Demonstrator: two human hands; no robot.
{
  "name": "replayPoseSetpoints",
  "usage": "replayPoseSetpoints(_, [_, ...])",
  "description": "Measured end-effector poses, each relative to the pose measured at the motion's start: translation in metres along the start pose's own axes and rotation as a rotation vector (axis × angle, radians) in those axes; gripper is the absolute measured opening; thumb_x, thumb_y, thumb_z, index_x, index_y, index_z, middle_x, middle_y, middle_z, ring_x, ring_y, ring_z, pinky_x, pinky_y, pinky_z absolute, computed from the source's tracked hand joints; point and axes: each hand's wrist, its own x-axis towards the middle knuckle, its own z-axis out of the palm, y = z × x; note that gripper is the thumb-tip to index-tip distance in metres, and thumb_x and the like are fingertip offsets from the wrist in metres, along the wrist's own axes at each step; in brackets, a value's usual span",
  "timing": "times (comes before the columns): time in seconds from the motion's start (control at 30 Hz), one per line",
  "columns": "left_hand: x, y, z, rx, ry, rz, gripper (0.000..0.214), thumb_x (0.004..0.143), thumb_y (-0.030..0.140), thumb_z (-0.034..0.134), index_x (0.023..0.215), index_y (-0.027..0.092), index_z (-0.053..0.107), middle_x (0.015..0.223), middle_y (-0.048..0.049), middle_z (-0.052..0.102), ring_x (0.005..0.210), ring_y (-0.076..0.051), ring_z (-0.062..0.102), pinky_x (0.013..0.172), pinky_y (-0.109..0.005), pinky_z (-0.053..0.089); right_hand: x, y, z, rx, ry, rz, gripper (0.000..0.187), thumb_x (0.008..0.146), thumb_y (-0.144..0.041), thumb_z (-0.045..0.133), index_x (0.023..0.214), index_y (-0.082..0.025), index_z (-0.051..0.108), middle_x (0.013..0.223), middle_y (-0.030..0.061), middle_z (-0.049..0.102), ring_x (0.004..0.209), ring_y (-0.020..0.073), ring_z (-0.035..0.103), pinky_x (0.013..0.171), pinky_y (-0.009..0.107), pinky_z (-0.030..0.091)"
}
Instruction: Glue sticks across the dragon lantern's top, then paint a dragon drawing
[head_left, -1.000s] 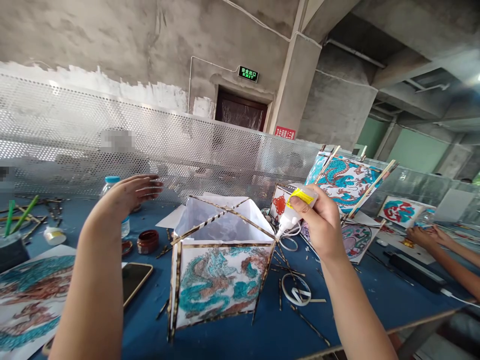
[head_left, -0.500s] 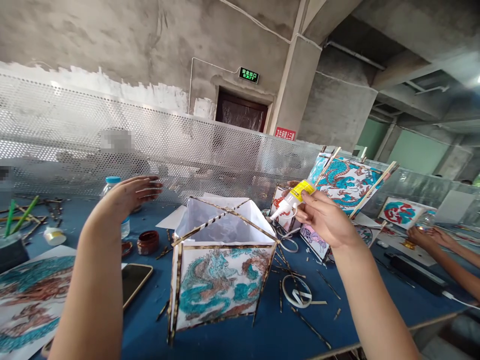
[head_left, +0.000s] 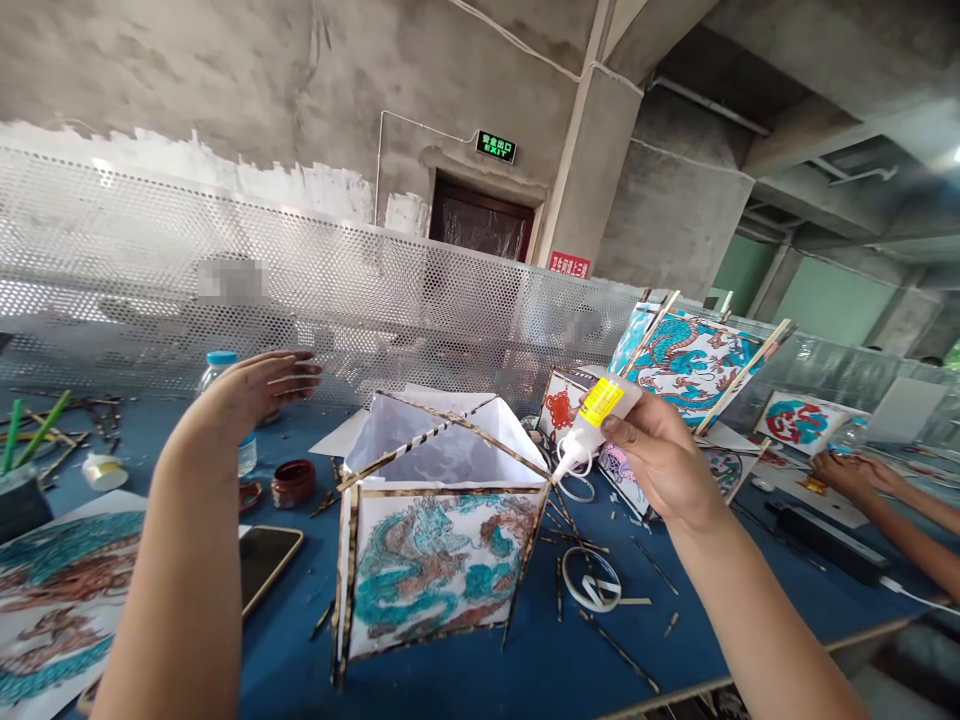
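Observation:
A box-shaped paper lantern with a stick frame and a painted teal and brown dragon stands on the table in front of me. Two dark-marked sticks cross over its open top. My right hand grips a white glue bottle with a yellow label, tilted nozzle-down. Its tip is at the lantern's upper right corner; whether it touches I cannot tell. My left hand is raised left of the lantern, fingers stretched out, holding nothing. Behind that hand stands a water bottle with a blue cap.
A brown jar, a phone and a dragon painting lie at left. Rolls of tape and loose sticks lie at right. Another stick-framed lantern stands behind my right hand. A co-worker's hands are at far right.
My right hand has lowered slightly and tipped the glue bottle, bringing its nozzle down to the lantern's right corner. My left hand has hardly moved.

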Motion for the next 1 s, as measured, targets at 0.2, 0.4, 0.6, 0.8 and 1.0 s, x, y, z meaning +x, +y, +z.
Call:
replayPoseSetpoints(0.2, [0.0001,0.0006,-0.0002,0.013,0.007,-0.014,0.019,0.068,0.019,0.057,0.082,0.014,0.069,0.074,-0.0092,0.071,0.073,-0.02,0.065,0.065,-0.029,0.051,0.0002,0.0017,0.002,-0.055,0.018,-0.04,0.021,0.068,-0.036,0.072,0.078,-0.022,0.06,0.074,0.0009,0.058,0.069,0.0153,0.055,0.063,0.029,0.047])
replayPoseSetpoints(0.4, [-0.0004,0.0001,-0.0015,-0.008,0.007,-0.015,0.021,0.069,0.016,0.055,0.084,0.013,0.069,0.073,-0.0088,0.071,0.069,-0.019,0.066,0.062,-0.027,0.051,0.0026,0.0011,0.0055,-0.032,0.048,-0.034,0.021,0.065,-0.035,0.074,0.075,-0.021,0.061,0.072,0.0005,0.058,0.066,0.0139,0.054,0.061,0.027,0.046])
replayPoseSetpoints(0.6, [-0.0021,0.0003,-0.0021,0.017,0.012,0.01,0.021,0.07,0.018,0.057,0.086,0.013,0.069,0.074,-0.0095,0.071,0.072,-0.02,0.065,0.064,-0.028,0.051,0.0044,0.0034,0.0047,-0.053,0.089,-0.075,0.021,0.064,-0.036,0.074,0.075,-0.022,0.062,0.07,0.0004,0.059,0.064,0.0149,0.055,0.059,0.029,0.046])
replayPoseSetpoints(0.8, [-0.0016,-0.0011,-0.0046,0.023,0.008,0.022,0.022,0.068,0.02,0.059,0.086,0.014,0.07,0.075,-0.0093,0.071,0.073,-0.02,0.065,0.064,-0.028,0.051,0.0064,0.006,0.0053,-0.094,0.086,-0.096,0.016,0.067,-0.033,0.071,0.072,-0.022,0.06,0.07,0.0005,0.058,0.064,0.0148,0.053,0.059,0.029,0.045])
replayPoseSetpoints(1.0, [-0.0034,-0.0003,-0.0023,0.007,0.023,0.001,0.022,0.066,0.021,0.061,0.085,0.014,0.07,0.074,-0.0082,0.071,0.071,-0.019,0.065,0.063,-0.026,0.051,0.0066,0.0037,0.0083,-0.038,0.137,-0.127,0.016,0.063,-0.029,0.074,0.068,-0.022,0.061,0.064,-0.0016,0.056,0.058,0.0121,0.049,0.054,0.026,0.041])
